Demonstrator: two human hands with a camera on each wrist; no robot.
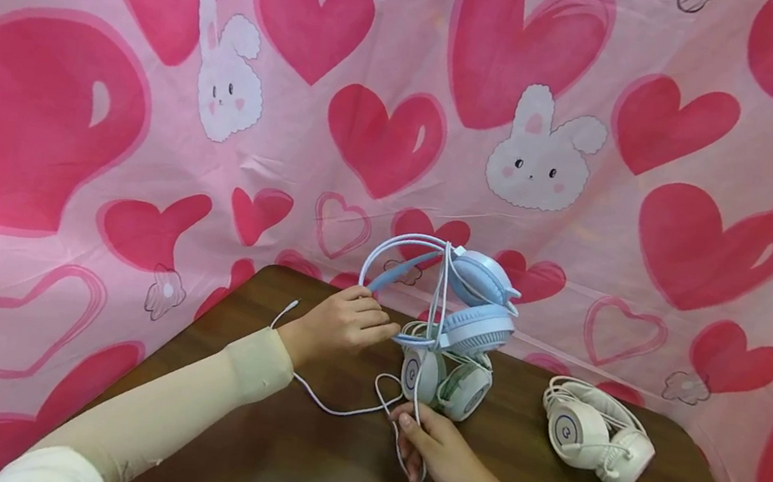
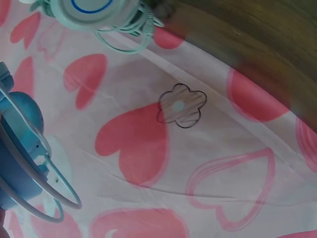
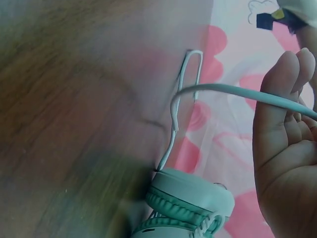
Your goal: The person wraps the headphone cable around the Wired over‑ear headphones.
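Light blue headphones (image 1: 479,330) hang above the table, their headband gripped in my left hand (image 1: 339,323). A white cable loops around the headband and hangs down beside the ear cups. Lower down, my right hand (image 1: 447,453) holds a length of this white cable (image 1: 338,413), which passes across the thumb in the right wrist view (image 3: 223,89). The cable's loose part trails over the table to a plug (image 1: 290,304) at the left. At the left edge of the left wrist view, part of the blue headphones (image 2: 22,158) shows; the left hand is mostly hidden there.
White headphones (image 1: 468,396) stand on the table behind the hanging blue pair, partly covered by it. Another white pair (image 1: 580,430), its cable bundled, lies at the right. A pink heart-print cloth (image 1: 387,140) hangs behind the brown table (image 1: 291,462).
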